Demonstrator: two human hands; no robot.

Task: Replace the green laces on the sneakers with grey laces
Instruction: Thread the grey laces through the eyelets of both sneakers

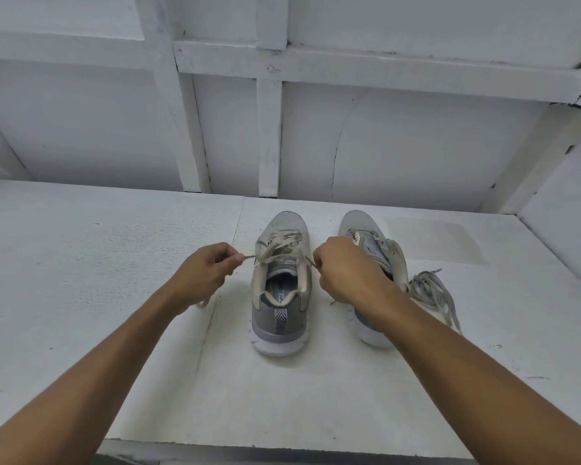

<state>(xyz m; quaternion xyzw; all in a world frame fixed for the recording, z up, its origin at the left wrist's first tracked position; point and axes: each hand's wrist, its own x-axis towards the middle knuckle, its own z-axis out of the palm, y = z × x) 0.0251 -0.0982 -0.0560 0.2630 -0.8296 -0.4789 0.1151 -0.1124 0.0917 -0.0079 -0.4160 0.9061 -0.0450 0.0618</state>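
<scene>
Two grey sneakers stand heel-toward-me on a white surface. The left sneaker [280, 283] carries a pale greenish-beige lace [282, 245] crossed through its eyelets. My left hand [203, 271] pinches one end of that lace, pulled out to the left. My right hand [348, 271] pinches the other end, pulled to the right. The right sneaker [374, 250] is partly hidden behind my right hand and forearm. A loose bundle of grey laces [431, 292] lies on the surface just right of the right sneaker.
The white textured surface [98, 280] runs wide to both sides, with its front edge near the bottom. A white panelled wall with wooden battens [269, 135] rises right behind the shoes. A side wall [564, 229] closes in at the right.
</scene>
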